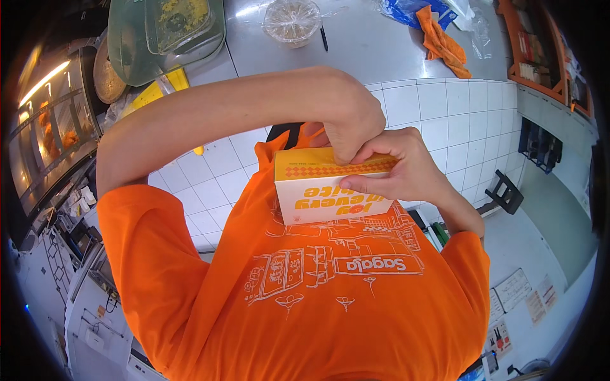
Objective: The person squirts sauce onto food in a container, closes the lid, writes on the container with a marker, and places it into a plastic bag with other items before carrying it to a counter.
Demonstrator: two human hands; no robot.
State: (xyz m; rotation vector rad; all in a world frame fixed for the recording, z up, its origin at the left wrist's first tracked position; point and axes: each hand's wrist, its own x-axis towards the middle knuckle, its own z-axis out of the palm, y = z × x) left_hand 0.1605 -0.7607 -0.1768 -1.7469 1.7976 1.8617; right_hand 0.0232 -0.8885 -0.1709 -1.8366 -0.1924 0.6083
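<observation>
A white and yellow cardboard food box [324, 200] is held up in front of my chest, its printed side facing me. My right hand [405, 164] grips the box's right end, with the thumb on the white face and the index finger bent over the yellow top. My left hand [350, 116] reaches across from the left, its wrist bent down. One of its digits presses on the top beside my right index finger; other fingertips show behind the box. The far side of the box is hidden.
On the steel counter [362, 47] sit a plastic-wrapped bowl [291, 21], a black pen [324, 38] and an orange cloth [438, 43]. A green tub [128, 52] stands at the upper left, near a lit food warmer [52, 114]. A dark stool [506, 193] is at right.
</observation>
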